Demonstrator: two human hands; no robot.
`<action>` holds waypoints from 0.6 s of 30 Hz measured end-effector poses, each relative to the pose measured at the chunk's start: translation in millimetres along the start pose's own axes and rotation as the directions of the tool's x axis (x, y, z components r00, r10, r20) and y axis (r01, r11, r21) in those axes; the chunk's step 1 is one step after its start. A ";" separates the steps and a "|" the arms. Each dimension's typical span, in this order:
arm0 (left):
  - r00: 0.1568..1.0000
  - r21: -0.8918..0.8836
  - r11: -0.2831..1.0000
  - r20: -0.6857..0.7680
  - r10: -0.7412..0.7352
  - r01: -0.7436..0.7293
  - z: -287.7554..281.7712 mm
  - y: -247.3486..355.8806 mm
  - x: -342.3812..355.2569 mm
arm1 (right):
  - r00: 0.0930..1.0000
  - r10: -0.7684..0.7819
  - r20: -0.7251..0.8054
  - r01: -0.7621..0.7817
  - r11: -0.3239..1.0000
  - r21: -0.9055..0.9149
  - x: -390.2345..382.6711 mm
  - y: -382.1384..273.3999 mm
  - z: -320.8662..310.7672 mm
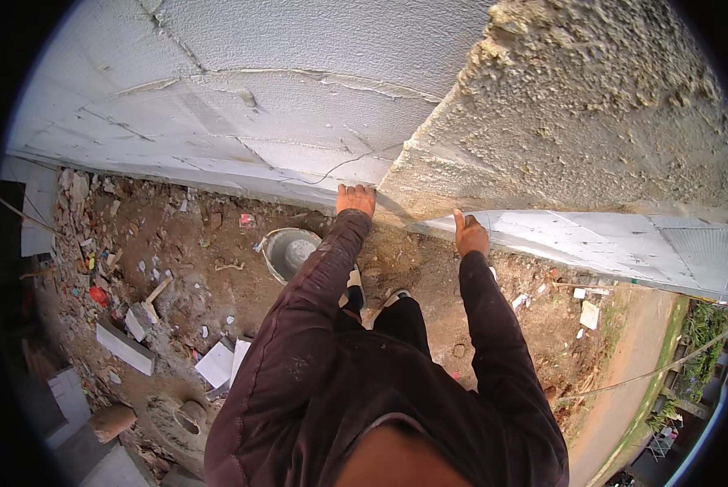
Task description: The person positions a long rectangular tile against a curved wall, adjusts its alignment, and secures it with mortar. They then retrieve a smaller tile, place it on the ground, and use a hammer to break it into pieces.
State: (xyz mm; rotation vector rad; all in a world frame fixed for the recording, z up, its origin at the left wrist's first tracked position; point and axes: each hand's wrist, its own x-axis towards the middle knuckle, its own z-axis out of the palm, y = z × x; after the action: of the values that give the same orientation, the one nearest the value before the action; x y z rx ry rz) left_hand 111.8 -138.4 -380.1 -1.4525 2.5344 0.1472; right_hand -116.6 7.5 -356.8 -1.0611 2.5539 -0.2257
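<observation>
In front of me rises a rough grey concrete column (575, 122), with a wall of pale blocks (315, 40) to its left. My left hand (356, 200) is at the wall beside the column's left edge. Its fingers are bent with the knuckles upward; what they hold, if anything, is hidden. Further right, my right hand (471, 234) is near the column's lower edge, thumb pointing up and fingers curled. Nothing in that hand can be made out. A thin dark line (340, 165), like a wire or cord, curves across the blocks left of the column.
A bucket (289, 253) with grey material inside stands on the dirt left of my feet. Broken pale blocks (125, 347), a red scrap (98, 296) and rubble lie at left. At right, more pale wall (591, 239) continues, beyond it a path (636, 349) and plants (702, 341).
</observation>
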 end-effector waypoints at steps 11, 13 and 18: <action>0.991 -0.305 0.952 -0.124 -0.042 0.002 16.8 -51.2 -9.2 | 0.998 -0.024 -0.055 0.025 1.000 0.009 16.6 -9.8 56.3; 0.961 -0.262 0.940 -0.227 0.160 -0.218 35.8 -18.7 -41.5 | 0.996 0.001 -0.093 0.001 1.000 0.012 15.3 7.4 64.3; 0.613 0.096 0.781 -0.564 0.553 -0.617 62.6 124.3 -30.0 | 0.985 -0.090 -0.146 0.113 0.981 0.158 27.0 56.7 72.9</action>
State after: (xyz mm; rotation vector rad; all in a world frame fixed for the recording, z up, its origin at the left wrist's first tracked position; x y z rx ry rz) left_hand 28.0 -38.0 -436.4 -0.6586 3.4822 -0.0684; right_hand -142.6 27.7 -447.2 -1.1483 2.5500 -0.5472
